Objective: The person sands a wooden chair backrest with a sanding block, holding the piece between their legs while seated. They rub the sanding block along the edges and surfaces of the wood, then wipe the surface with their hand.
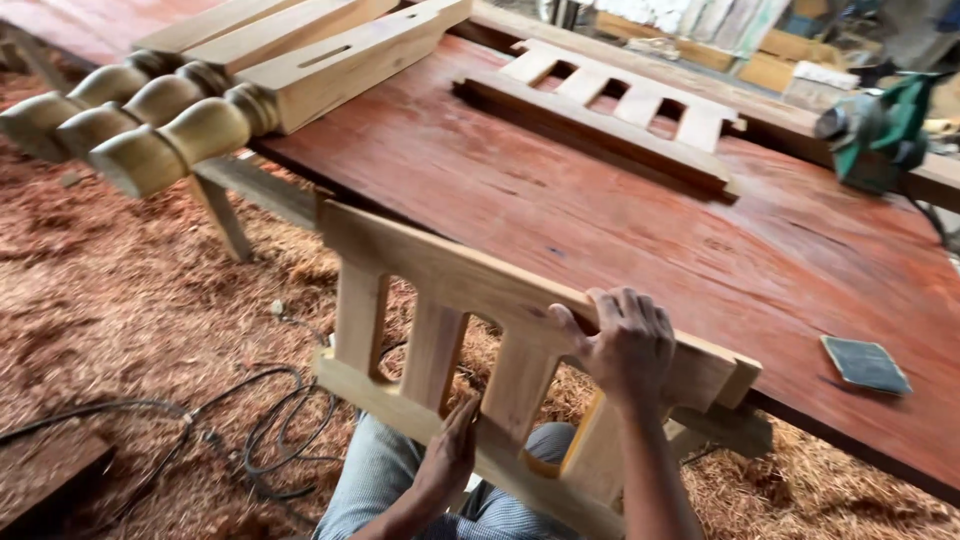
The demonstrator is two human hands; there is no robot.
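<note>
We are at the stage of handling a slatted wooden frame [480, 340], a ladder-like panel of two rails joined by short uprights, which sits in the lower centre of the frame, tilted on edge against the near edge of the reddish workbench [620, 230] and over our lap. It looks as if we are steadying and positioning the piece; by our judgement, any further move calls for a firm hold on both rails so that the panel does not slip off the bench edge.

Our right hand [625, 345], right of centre low in the frame, is curled over the upper rail, fingers wrapped across its top and thumb on the near face, clamping it. Our left hand [450, 455], at the bottom centre, lies fairly flat with fingers extended against the lower rail, pressing rather than closing round it.

A second slatted frame [610, 110] lies flat on the bench at upper centre. Three turned wooden legs [190, 105] jut out at upper left. A green power tool [880, 135] rests at the upper right, a dark sanding pad [865, 363] at the right edge. Black cables [250, 420] trail over the sawdust-covered floor [120, 300] at lower left.
</note>
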